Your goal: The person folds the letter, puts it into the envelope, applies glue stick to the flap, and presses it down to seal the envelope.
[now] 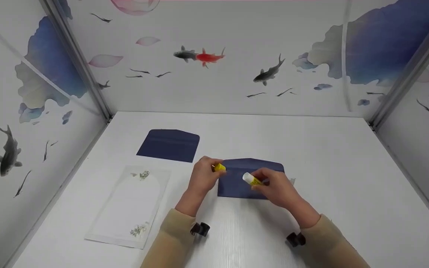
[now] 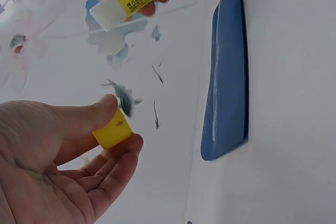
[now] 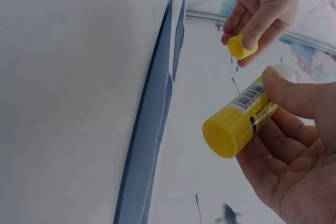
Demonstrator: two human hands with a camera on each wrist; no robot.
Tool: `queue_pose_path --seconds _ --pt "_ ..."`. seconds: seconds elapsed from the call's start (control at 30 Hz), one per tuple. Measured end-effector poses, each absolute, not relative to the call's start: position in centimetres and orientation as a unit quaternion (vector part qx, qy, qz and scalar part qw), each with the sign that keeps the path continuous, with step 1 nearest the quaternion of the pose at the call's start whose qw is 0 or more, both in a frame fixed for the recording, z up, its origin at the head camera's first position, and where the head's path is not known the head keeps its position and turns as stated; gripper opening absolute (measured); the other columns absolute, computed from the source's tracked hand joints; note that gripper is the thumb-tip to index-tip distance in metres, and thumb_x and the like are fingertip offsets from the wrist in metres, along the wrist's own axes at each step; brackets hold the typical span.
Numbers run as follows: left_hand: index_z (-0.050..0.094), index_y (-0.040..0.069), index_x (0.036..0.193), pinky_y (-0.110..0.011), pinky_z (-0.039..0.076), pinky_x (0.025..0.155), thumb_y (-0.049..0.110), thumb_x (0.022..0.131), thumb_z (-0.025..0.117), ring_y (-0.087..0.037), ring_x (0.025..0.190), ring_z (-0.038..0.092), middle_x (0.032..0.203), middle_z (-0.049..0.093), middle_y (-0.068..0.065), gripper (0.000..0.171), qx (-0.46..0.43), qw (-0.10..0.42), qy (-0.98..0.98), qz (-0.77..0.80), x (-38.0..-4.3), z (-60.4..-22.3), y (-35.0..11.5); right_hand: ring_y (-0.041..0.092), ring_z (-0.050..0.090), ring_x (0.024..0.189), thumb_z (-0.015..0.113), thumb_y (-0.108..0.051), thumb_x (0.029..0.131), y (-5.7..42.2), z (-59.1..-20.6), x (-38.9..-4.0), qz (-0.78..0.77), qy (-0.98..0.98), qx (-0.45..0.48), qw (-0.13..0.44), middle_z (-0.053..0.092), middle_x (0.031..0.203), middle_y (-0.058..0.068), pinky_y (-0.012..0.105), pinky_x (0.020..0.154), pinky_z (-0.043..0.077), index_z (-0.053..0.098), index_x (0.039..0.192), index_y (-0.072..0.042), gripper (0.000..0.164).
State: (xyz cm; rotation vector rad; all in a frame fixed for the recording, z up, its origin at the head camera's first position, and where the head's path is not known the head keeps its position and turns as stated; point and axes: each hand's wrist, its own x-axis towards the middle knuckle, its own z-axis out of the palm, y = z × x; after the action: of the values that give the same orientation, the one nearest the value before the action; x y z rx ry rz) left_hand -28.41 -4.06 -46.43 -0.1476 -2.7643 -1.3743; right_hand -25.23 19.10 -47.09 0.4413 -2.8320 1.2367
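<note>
Between thumb and fingertips, my left hand (image 1: 204, 175) pinches a small yellow cap (image 2: 113, 130). My right hand (image 1: 277, 186) holds a yellow glue stick (image 3: 242, 114) whose white end (image 2: 108, 13) is uncovered and tilts toward the cap. Cap and glue stick are apart. Both hands are above a dark blue envelope (image 1: 235, 184) that lies on the table with its flap spread out at the far side. The right hand and forearm hide part of the envelope's right side in the head view.
A second dark blue envelope (image 1: 169, 147) lies farther back on the left. Nearer, at the left, is a whitish translucent sheet (image 1: 125, 208) with printed flowers. Some small greyish thing (image 1: 292, 181) shows behind the right hand. Printed walls (image 1: 214, 93) enclose the white table (image 1: 341, 167).
</note>
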Motion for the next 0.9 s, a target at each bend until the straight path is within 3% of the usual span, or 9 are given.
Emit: queue_pose_path --seconds 0.23,0.5,0.73,0.9 --pt "0.071 0.001 0.127 -0.04 0.055 0.105 -0.005 0.089 0.074 -0.033 0.117 0.066 0.121 0.064 -0.021 0.038 -0.003 0.001 -0.927 -0.374 -29.2 -47.0 -5.3 0.018 0.07 0.099 0.078 -0.007 0.09 19.3 -47.3 -25.2 0.397 -0.906 0.144 0.012 0.073 0.107 0.005 0.04 0.091 0.061 0.071 0.114 -0.008 0.025" --pt "0.071 -0.002 0.121 -0.042 0.053 0.108 -0.012 0.087 0.07 -0.033 0.118 0.066 0.122 0.067 -0.021 0.035 0.01 -0.016 -0.955 -0.297 -29.5 -47.9 -6.6 0.018 0.07 0.099 0.079 -0.008 0.09 19.2 -47.2 -25.2 0.404 -0.904 0.141 0.002 0.073 0.108 0.005 0.041 0.092 0.061 0.071 0.114 -0.009 0.026" --pt "0.07 -0.001 0.105 -0.043 0.057 0.096 -0.007 0.082 0.076 -0.032 0.101 0.069 0.106 0.068 -0.018 0.025 0.003 -0.008 -0.973 -0.23 -29.5 -48.6 -7.4 0.019 0.07 0.099 0.079 -0.008 0.09 19.2 -47.2 -25.1 0.404 -0.903 0.143 -0.004 0.073 0.108 0.005 0.041 0.091 0.061 0.071 0.115 -0.009 0.026" --pt "0.073 0.0 0.1 -0.045 0.059 0.09 -0.009 0.079 0.076 -0.034 0.098 0.069 0.102 0.068 -0.018 0.022 -0.018 0.0 -0.98 -0.198 -29.6 -48.8 -7.6 0.019 0.069 0.1 0.079 -0.009 0.089 19.2 -47.1 -25.1 0.402 -0.904 0.143 -0.006 0.073 0.108 0.006 0.041 0.091 0.061 0.071 0.116 -0.007 0.028"
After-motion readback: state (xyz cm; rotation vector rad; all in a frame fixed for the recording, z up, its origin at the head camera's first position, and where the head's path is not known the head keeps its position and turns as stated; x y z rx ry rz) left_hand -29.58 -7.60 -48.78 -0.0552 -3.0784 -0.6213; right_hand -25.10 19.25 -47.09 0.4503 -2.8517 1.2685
